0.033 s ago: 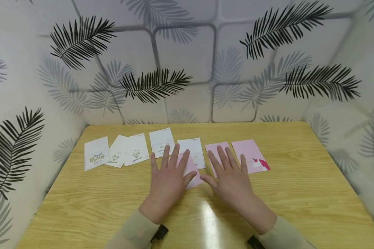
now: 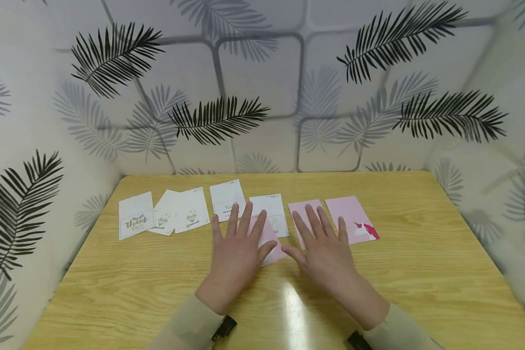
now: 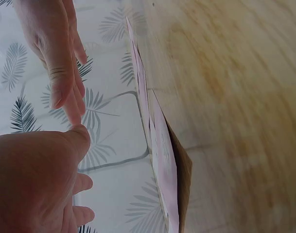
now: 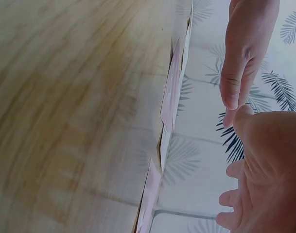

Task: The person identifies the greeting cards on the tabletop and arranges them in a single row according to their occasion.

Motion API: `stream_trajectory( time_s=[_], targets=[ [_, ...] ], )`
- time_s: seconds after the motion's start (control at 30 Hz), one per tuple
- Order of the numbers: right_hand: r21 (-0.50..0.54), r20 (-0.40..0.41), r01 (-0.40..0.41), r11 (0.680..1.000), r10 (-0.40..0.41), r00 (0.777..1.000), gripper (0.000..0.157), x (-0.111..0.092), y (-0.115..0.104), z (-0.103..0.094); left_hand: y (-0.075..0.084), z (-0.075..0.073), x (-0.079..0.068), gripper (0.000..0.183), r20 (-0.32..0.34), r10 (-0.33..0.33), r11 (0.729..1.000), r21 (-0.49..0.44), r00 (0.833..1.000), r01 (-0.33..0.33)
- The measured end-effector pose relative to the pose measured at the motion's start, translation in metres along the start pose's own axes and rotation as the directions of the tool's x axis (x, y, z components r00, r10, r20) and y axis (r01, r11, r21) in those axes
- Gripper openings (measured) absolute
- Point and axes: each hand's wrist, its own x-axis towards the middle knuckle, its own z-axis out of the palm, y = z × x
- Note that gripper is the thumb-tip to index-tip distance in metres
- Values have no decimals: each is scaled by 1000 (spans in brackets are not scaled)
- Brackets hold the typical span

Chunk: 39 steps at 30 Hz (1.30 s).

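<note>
Both hands are held palm down over a row of cards, fingers spread and nothing gripped. My left hand [image 2: 236, 253] overlaps a pink card [image 2: 272, 253] and the lower part of a white card [image 2: 225, 191] in the head view. Behind that pink card lies another white card [image 2: 269, 201]. The right hand [image 2: 325, 255] partly hides a second pink card [image 2: 305, 206], and its little finger overlaps a pink unicorn card [image 2: 346, 210]. Seen from the left wrist, the left hand [image 3: 31, 179] is raised above the pink card [image 3: 165, 165]. The right wrist view likewise shows the right hand [image 4: 269, 160] off the cards.
At the left end of the row lie a white "Thank you" card [image 2: 135, 204] and two overlapping white cards with gold diamond prints, the front one [image 2: 190, 204] on top. All rest on a wood-grain table [image 2: 420, 282]. A leaf-patterned wall covering [image 2: 262, 146] rises behind.
</note>
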Motion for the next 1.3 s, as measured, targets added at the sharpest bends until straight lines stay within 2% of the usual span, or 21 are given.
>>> stream_trajectory(
  time_s=[0.5,0.87,1.3],
  targets=[
    [35,-22,-13,999,14,1000,83,0,10,3,7,-5,2,75,-38,-6,1000,-9,999,5],
    [21,-36,-36,999,37,999,83,-6,20,-2,17,-8,8,77,-19,-25,997,-70,1000,24],
    [88,-45,-73,993,78,996,83,-15,42,-4,36,-1,18,78,9,-45,992,-116,999,45]
  ],
)
